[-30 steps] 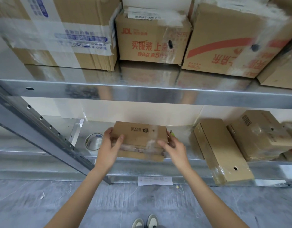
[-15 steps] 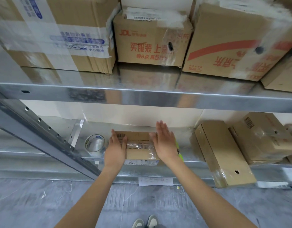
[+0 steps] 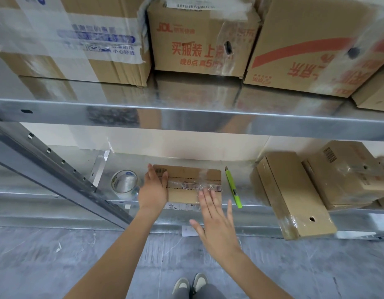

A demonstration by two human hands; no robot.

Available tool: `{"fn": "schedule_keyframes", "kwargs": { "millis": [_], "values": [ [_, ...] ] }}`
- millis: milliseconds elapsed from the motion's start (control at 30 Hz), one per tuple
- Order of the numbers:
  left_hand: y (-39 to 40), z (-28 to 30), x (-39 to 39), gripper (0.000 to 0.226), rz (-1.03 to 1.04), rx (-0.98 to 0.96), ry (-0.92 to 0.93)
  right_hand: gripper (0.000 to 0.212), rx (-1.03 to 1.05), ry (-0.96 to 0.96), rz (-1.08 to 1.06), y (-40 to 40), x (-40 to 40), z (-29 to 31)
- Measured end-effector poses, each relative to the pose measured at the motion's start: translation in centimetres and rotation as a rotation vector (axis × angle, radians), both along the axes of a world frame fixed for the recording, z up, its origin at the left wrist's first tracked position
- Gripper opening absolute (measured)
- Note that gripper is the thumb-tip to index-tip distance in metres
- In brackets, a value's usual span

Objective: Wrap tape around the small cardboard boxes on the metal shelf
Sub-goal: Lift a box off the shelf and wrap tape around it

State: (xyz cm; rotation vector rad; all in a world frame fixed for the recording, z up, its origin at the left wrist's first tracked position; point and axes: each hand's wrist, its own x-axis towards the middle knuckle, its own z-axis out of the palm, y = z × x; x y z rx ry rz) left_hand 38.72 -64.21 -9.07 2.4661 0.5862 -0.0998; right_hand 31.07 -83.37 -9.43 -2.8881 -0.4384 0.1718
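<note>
Cardboard of the small box [image 3: 186, 184], flat at the metal shelf [image 3: 208, 214] edge, looked light, stiff and tape-slick, best held by its short ends; left hand [image 3: 153, 189] lay flat on one, right hand [image 3: 217, 221] spread.

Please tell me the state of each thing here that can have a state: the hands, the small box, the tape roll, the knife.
Left hand: open, flat on the small box's left end.
Right hand: open, fingers touching the box's near edge.
Small box: closed, lying flat on the shelf, clear tape across its top.
Tape roll: lying on the shelf, untouched.
Knife: lying right of the box; blade state unclear.
</note>
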Motion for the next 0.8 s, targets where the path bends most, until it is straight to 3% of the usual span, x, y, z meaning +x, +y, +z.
{"fn": "schedule_keyframes", "kwargs": {
  "millis": [133,267,400,467,533,667,800],
  "values": [
    [0.4,-0.1,0.0,0.068,0.008,-0.055,-0.007,0.067,0.200,-0.022,0.009,-1.3,1.2,0.4],
    [1.0,0.5,0.5,0.069,0.007,-0.253,0.004,0.075,0.657,0.130,-0.236,-2.2,3.2,1.2],
    [2.0,1.9,-0.3,0.079,0.094,-0.490,-0.030,0.060,0.805,0.000,-0.287,-3.1,5.9,3.1],
    [2.2,2.5,-1.0,0.085,0.146,-0.517,-0.043,0.066,0.776,-0.031,-0.343,-3.2,7.6,4.0],
    [2.0,3.0,-1.0,0.083,0.132,-0.472,-0.032,0.066,0.682,0.073,-0.410,-2.8,9.5,4.2],
    [1.0,1.9,-0.5,0.043,0.190,-0.615,-0.021,0.048,0.561,0.307,-0.477,-1.1,11.4,3.3],
    [0.3,1.1,-0.5,0.038,0.273,-0.758,-0.085,0.066,0.163,0.114,-0.333,0.3,11.8,2.9]
  ]
}}
